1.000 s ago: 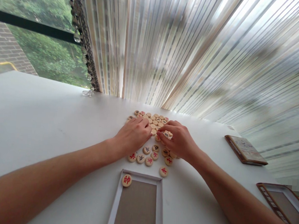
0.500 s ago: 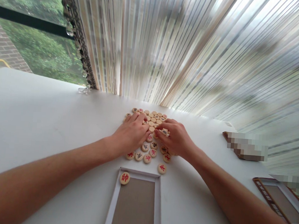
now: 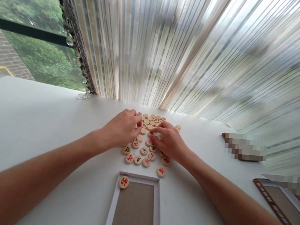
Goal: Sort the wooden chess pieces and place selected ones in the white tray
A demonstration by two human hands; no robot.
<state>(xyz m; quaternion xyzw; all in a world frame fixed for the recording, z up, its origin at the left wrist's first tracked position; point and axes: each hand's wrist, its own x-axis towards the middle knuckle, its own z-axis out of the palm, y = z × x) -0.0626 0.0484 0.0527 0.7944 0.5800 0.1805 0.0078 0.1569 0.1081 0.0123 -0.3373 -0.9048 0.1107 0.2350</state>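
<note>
Round wooden xiangqi pieces (image 3: 138, 159) lie in a loose cluster on the white table, some with red or black characters up, others with a plain side up. At the cluster's left edge my left hand (image 3: 124, 128) has its fingers curled towards the thumb; whatever is between them is hidden. My right hand (image 3: 170, 141) reaches in from the right, thumb and index finger closed about a plain xiangqi piece (image 3: 150, 134). A piece with a red character (image 3: 124, 182) rests in the upper left corner of a shallow white open box (image 3: 159, 207) nearest me.
A white table (image 3: 61, 119) carries everything. To the right lie a brown box-like object (image 3: 230, 143), partly blurred out, and another tray-like box part (image 3: 265, 196). Behind the table hangs a striped string curtain (image 3: 144, 49), with a window at left.
My left hand has drawn left, uncovering several pieces in the cluster's lower left. My right hand has shifted slightly left and down, its thumb and index finger now at a plain piece.
</note>
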